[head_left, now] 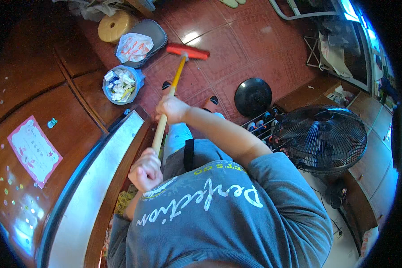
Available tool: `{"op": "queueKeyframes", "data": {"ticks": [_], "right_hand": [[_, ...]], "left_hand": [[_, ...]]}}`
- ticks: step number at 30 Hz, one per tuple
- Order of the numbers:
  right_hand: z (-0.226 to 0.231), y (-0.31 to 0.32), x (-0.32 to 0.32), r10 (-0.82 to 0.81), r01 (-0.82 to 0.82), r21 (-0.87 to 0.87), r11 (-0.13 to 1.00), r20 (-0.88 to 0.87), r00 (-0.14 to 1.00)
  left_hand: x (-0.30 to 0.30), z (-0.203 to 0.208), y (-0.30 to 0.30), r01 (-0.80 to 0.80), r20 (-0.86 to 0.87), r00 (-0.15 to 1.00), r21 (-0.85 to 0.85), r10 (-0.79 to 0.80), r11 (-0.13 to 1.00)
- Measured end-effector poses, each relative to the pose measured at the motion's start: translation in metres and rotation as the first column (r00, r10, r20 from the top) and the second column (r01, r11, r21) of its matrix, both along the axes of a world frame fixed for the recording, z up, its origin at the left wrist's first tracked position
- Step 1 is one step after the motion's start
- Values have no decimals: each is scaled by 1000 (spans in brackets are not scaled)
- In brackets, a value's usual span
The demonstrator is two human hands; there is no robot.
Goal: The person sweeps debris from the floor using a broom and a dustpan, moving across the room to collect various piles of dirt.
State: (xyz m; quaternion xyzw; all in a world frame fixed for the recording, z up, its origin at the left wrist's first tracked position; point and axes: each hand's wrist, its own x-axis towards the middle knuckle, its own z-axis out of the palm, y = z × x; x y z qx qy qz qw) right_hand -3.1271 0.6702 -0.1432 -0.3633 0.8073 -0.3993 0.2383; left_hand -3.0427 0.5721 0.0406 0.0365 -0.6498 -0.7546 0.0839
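Both my hands grip a long-handled floor-cleaning tool, its pale wooden-looking handle (158,136) turning yellow toward the far end. Its red bar-shaped head (196,52) rests on or just above the tiles; slight blur hides whether it is a broom or a mop. My right hand (172,108) is wrapped round the middle of the handle, arm stretched across my body. Lower down, close to my belly, my left hand (146,170) is closed at the handle's near end. My feet in dark-strapped footwear (211,102) stand below the right hand.
Left of the head are a bag-lined trash bin (120,85) full of litter, a grey stool (156,38) with a white plastic bag (135,47), and a yellow stool (115,26). Rightward are a round black disc (253,97), a shoe rack (261,124) and a standing fan (321,138). Wooden doors line the left.
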Motion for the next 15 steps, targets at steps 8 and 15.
{"op": "queueKeyframes", "data": {"ticks": [8,15], "right_hand": [[56,4,27,60,-62,33,998,60,996],[-15,7,-5,308,-310,-13,951,-86,947]], "left_hand": [[33,42,-12,101,-218,970,-36,-106,994],[32,-14,37,-88,-115,992,-333,52,939]]}}
